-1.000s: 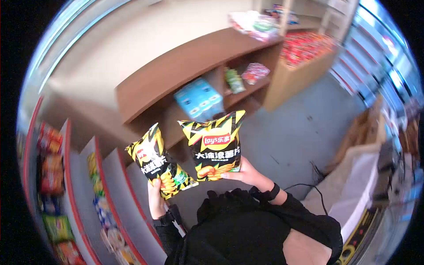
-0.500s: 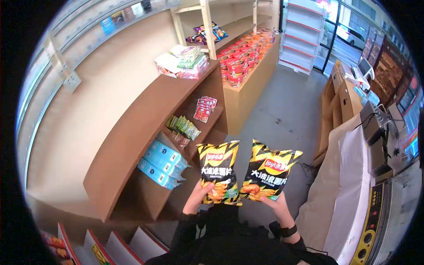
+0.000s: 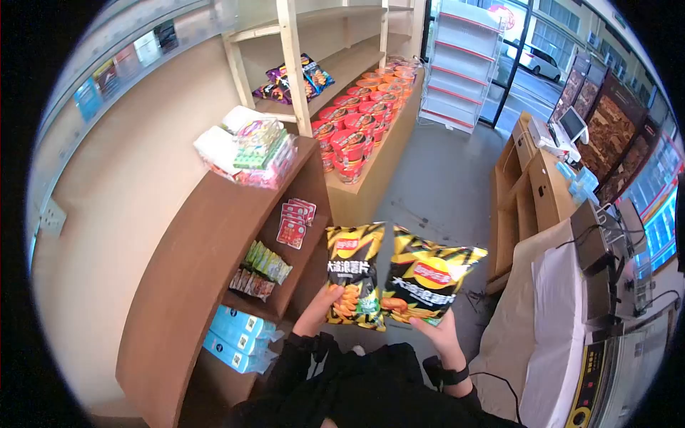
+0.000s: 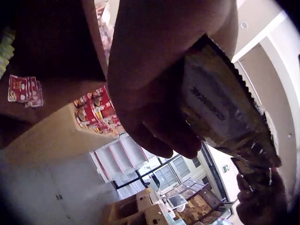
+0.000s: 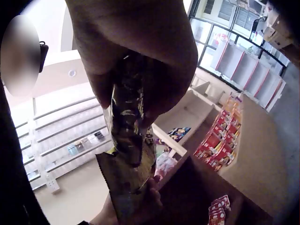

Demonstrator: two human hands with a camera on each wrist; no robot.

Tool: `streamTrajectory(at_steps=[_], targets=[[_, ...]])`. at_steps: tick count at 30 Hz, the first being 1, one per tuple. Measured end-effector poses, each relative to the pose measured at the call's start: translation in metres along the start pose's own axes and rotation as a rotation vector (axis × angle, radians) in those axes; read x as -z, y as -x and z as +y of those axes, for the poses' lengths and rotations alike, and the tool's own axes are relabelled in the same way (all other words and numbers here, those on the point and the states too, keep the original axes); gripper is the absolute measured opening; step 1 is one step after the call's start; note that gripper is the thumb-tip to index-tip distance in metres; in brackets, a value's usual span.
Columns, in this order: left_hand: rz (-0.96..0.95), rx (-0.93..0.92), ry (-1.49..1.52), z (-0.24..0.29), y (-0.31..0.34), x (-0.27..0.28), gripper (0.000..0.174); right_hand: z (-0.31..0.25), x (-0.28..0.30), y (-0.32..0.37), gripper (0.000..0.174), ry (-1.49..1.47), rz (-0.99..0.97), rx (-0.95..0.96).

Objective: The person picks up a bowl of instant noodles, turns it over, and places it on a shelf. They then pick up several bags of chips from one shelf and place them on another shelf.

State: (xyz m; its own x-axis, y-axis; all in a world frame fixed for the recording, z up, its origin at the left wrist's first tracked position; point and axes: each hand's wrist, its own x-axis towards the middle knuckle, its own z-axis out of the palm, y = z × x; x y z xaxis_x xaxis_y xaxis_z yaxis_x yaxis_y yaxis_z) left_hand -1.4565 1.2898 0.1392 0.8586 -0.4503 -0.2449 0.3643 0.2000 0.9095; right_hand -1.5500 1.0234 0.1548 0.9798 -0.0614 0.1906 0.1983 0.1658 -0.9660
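Note:
In the head view, two black-and-yellow Lay's chip bags are held upright, side by side, in front of the body. The left hand (image 3: 317, 312) grips the lower left edge of one chip bag (image 3: 351, 285), its thumb on the printed front. Gripping the lower right corner of the other chip bag (image 3: 428, 282) is the right hand (image 3: 440, 332). That second bag leans to the right. The left wrist view shows the dark back of the left bag (image 4: 218, 108) against the fingers. In the right wrist view, the right bag (image 5: 129, 101) appears between thumb and fingers.
A brown shelf unit (image 3: 171, 278) stands at left, holding blue packs (image 3: 239, 339), small green packets (image 3: 267, 262) and red packets (image 3: 295, 221). Beyond it, red noodle cups (image 3: 349, 146) line a ledge. A cloth-covered table (image 3: 528, 299) and wooden counter (image 3: 546, 192) stand at right.
The head view has swung round, so the snack racks at left are gone and the aisle and noodle cups show. Both hands keep hold of their chip bags, which now sit closer together.

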Motion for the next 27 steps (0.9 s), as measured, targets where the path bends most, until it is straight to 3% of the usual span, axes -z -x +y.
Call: streamTrajectory(at_steps=[1, 2, 5, 8, 12, 18, 19, 20, 25, 27], targets=[[0.000, -0.088, 0.003, -0.003, -0.024, 0.009, 0.029, 0.014, -0.010, -0.019, 0.054, -0.083, 0.056, 0.006], [-0.028, -0.087, -0.025, -0.011, -0.045, 0.003, 0.031, 0.031, 0.000, -0.029, 0.053, -0.199, 0.103, 0.012], [-0.125, 0.003, -0.044, -0.016, -0.101, 0.003, 0.037, 0.066, 0.028, -0.057, 0.053, -0.088, 0.221, -0.070], [-0.138, 0.084, -0.009, 0.001, -0.139, -0.026, 0.035, 0.041, 0.054, -0.096, 0.052, -0.072, 0.252, -0.131], [-0.195, 0.036, -0.103, 0.021, -0.209, -0.047, 0.034, 0.038, 0.099, -0.166, 0.050, -0.100, 0.245, -0.030], [-0.055, -0.112, -0.060, 0.077, -0.301, -0.099, 0.030, 0.025, 0.160, -0.294, 0.049, -0.151, 0.136, 0.029], [0.005, -0.155, -0.066, 0.083, -0.312, -0.100, 0.031, 0.026, 0.168, -0.315, 0.049, -0.151, 0.099, 0.005], [0.010, -0.072, -0.076, 0.080, -0.327, -0.088, 0.049, 0.029, 0.173, -0.334, 0.049, -0.150, 0.062, -0.027], [0.137, -0.074, 0.064, 0.110, -0.348, -0.076, 0.044, 0.044, 0.167, -0.417, 0.048, -0.174, -0.065, -0.074], [0.269, -0.137, -0.019, 0.120, -0.355, -0.062, 0.040, 0.048, 0.155, -0.452, 0.051, -0.196, -0.130, -0.085]])
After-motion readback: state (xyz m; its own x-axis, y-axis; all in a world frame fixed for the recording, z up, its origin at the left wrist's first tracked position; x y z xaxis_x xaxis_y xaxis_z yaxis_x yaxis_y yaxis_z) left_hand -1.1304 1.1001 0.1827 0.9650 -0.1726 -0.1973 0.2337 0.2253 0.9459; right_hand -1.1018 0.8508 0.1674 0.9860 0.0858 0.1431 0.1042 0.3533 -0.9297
